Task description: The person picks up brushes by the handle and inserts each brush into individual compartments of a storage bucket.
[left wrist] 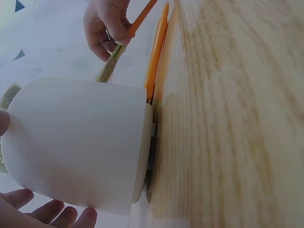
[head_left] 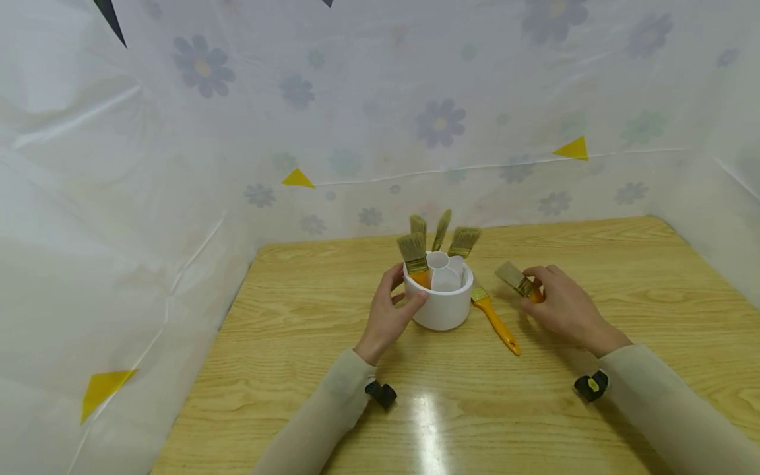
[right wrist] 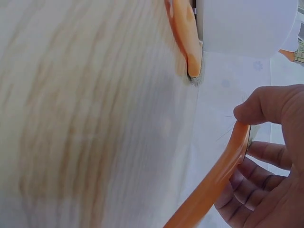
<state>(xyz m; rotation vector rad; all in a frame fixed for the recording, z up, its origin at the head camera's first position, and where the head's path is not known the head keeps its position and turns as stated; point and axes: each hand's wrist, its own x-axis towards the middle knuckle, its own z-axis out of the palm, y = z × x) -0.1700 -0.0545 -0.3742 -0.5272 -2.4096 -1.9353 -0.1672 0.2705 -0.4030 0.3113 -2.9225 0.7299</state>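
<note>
A white round brush holder (head_left: 442,311) with inner compartments stands on the wooden table. My left hand (head_left: 388,320) grips its left side, thumb on the near wall and the other fingers round the far side. Several paintbrushes stand in it bristles up, among them a wide brush (head_left: 412,251) at the left. To the right, my right hand (head_left: 564,305) pinches another paintbrush (right wrist: 209,185) by its orange handle near the metal band; its bristles point toward the holder. One more orange-handled paintbrush (head_left: 499,326) lies on the table between the holder and my right hand.
The wooden table (head_left: 285,343) reaches back to a white flowered plastic sheet (head_left: 368,119). Similar sheeting (head_left: 77,218) hangs along the left side. Yellow triangles (head_left: 572,149) are stuck on the sheeting.
</note>
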